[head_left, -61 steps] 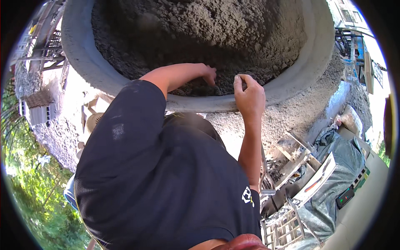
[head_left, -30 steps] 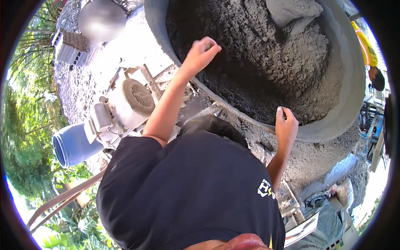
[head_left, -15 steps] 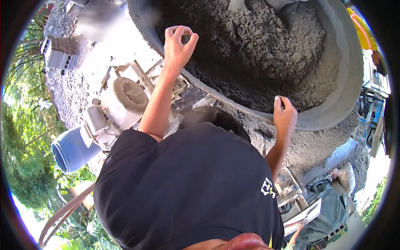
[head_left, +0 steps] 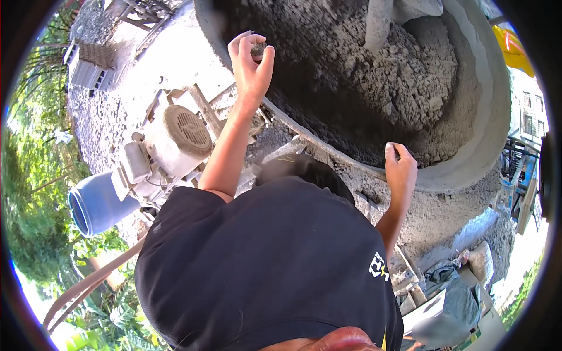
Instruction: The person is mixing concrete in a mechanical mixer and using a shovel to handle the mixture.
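My left hand (head_left: 252, 67) is raised above the near left rim of a big round mixing pan (head_left: 468, 169). Its thumb and fingers curl around a small grey lump (head_left: 257, 49). Loose, crumbly grey concrete mix (head_left: 404, 82) fills much of the pan, heaped toward the right, with a darker shaded part on the left. A coated mixer arm (head_left: 379, 26) reaches down into the heap. Over the near right rim is my right hand (head_left: 401, 172), its fingers bent toward the thumb. Whatever lies between those fingers, if anything, cannot be made out.
Beside my left arm sits a dusty electric motor (head_left: 181, 131), with a blue barrel (head_left: 105, 205) beyond it. Concrete blocks (head_left: 91, 67) lie at the far left. Someone in a yellow vest (head_left: 514, 50) stands behind the pan at right. Sacks (head_left: 481, 263) and boards lie lower right.
The mixer arm has swung further into view over the heap. The lump in my left hand now shows more clearly. My right hand has dipped slightly; the vested person is partly out of view.
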Available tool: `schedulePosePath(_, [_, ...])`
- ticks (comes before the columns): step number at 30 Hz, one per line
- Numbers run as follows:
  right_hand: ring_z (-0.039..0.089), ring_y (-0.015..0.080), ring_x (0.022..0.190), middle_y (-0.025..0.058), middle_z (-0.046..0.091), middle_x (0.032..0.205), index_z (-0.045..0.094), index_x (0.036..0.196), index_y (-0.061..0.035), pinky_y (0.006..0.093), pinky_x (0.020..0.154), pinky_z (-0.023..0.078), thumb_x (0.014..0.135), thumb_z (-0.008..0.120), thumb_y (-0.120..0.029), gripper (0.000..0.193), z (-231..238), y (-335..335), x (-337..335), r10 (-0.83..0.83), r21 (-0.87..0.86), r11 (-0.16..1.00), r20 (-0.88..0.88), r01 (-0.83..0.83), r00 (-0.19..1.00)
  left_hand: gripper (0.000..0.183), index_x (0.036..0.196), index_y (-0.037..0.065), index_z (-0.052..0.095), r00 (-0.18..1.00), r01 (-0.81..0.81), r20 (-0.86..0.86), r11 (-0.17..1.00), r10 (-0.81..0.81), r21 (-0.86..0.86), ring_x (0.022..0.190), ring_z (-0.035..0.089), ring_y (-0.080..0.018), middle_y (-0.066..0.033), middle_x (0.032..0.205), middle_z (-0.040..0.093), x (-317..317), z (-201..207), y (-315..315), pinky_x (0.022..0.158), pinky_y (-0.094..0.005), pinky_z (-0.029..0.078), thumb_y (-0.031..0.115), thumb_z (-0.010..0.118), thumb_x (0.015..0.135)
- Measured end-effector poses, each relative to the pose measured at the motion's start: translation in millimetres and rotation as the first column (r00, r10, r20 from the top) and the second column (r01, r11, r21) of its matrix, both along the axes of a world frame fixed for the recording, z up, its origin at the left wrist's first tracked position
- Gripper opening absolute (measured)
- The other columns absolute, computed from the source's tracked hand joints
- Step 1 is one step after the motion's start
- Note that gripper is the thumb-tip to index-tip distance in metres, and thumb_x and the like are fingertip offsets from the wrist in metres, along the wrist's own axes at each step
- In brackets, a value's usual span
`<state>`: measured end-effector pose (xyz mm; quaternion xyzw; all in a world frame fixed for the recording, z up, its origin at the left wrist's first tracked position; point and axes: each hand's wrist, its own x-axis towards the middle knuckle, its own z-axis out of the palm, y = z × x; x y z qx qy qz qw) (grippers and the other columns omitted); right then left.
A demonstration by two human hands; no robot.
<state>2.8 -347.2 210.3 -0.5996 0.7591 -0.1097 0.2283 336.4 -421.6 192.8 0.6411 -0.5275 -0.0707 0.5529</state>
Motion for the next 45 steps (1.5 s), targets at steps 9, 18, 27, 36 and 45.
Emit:
schedulePosePath(9, [0.061, 0.0311, 0.1, 0.0124, 0.064, 0.111, 0.063, 0.112, -0.0096, 0.0387, 0.086, 0.046, 0.091, 0.05, -0.043, 0.041, 4, -10, 4, 0.097, 0.31, 0.948, -0.046, -0.078, 0.994, 0.025, 0.106, 0.004, 0.051, 0.978, -0.146, -0.173, 0.979, 0.121, -0.14, 0.099, 0.043, -0.0203, -0.0158, 0.122, 0.039, 16, -14, 0, 0.084, -0.0299, 0.04, 0.005, 0.055, 0.081])
schedulePosePath(18, [0.061, 0.0351, 0.095, 0.0187, 0.065, 0.099, 0.064, 0.106, -0.005, 0.0409, 0.082, 0.047, 0.089, 0.052, -0.041, 0.041, -4, -5, -10, 0.225, 0.235, 0.946, 0.015, -0.222, 0.974, 0.032, 0.111, 0.005, 0.046, 0.956, -0.272, -0.179, 0.93, 0.232, -0.246, 0.121, 0.035, -0.0341, -0.0215, 0.127, 0.036, 13, -24, 3, 0.104, -0.0422, 0.027, 0.005, 0.052, 0.08])
schedulePosePath(27, [0.062, 0.0313, 0.09, 0.0183, 0.066, 0.097, 0.065, 0.102, 0.0005, 0.0374, 0.079, 0.047, 0.09, 0.055, -0.025, 0.03, 4, 4, -10, 0.193, -0.042, 0.981, 0.091, -0.19, 0.977, 0.035, 0.114, 0.006, 0.044, 0.94, -0.277, -0.267, 0.929, 0.21, -0.244, 0.11, 0.039, -0.0251, -0.0184, 0.131, 0.028, 3, 5, 16, 0.089, -0.0338, 0.04, 0.004, 0.051, 0.08])
schedulePosePath(36, [0.062, 0.0279, 0.073, 0.0179, 0.066, 0.084, 0.065, 0.099, 0.0029, 0.0353, 0.066, 0.047, 0.091, 0.056, -0.021, 0.026, -9, 3, -3, 0.209, -0.194, 0.964, 0.143, -0.179, 0.967, 0.033, 0.112, 0.005, 0.045, 0.959, -0.258, -0.187, 0.932, 0.215, -0.253, 0.104, 0.04, -0.0243, -0.0185, 0.128, 0.03, 13, -6, 14, 0.085, -0.0324, 0.041, 0.009, 0.055, 0.081])
schedulePosePath(45, [0.053, 0.0235, 0.059, 0.0148, 0.061, 0.069, 0.064, 0.095, 0.0034, 0.0334, 0.056, 0.042, 0.091, 0.056, -0.02, 0.025, -25, 11, 0, 0.136, -0.26, 0.962, 0.182, -0.085, 0.974, 0.021, 0.095, 0.006, 0.055, 0.997, 0.028, -0.073, 0.994, -0.036, -0.108, 0.081, 0.052, -0.0209, -0.0139, 0.111, 0.045, 7, -1, 15, 0.069, -0.0299, 0.045, 0.009, 0.059, 0.075])
